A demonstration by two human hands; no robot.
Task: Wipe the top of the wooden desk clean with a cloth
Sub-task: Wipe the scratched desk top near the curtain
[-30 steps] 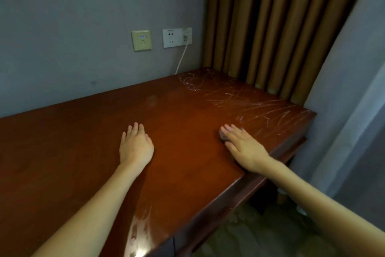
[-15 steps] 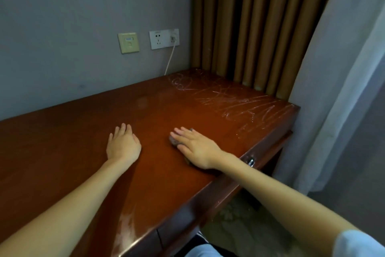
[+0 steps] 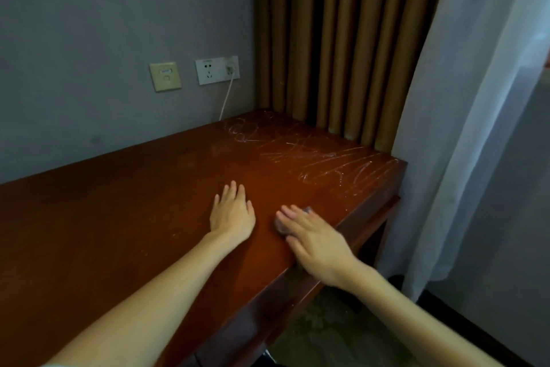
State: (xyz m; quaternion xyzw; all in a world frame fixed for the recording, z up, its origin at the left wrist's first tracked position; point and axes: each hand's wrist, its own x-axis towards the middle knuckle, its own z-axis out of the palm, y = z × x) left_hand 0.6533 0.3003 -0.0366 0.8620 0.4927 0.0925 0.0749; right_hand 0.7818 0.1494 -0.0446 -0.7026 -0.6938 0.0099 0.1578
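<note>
A reddish-brown wooden desk fills the lower left of the head view. White scribble marks cover its far right corner. My left hand lies flat on the desk top with straight fingers. My right hand presses flat on a small greyish cloth near the desk's front edge. Only a little of the cloth shows past my fingers.
A grey wall with a beige plate and a white socket stands behind the desk; a white cable hangs from the socket. Brown curtains and a pale sheer curtain hang at the right. Floor lies below the front edge.
My right hand with the cloth slid left along the desk, away from the scribbles and close to my left hand. My left hand stayed flat on the desk.
</note>
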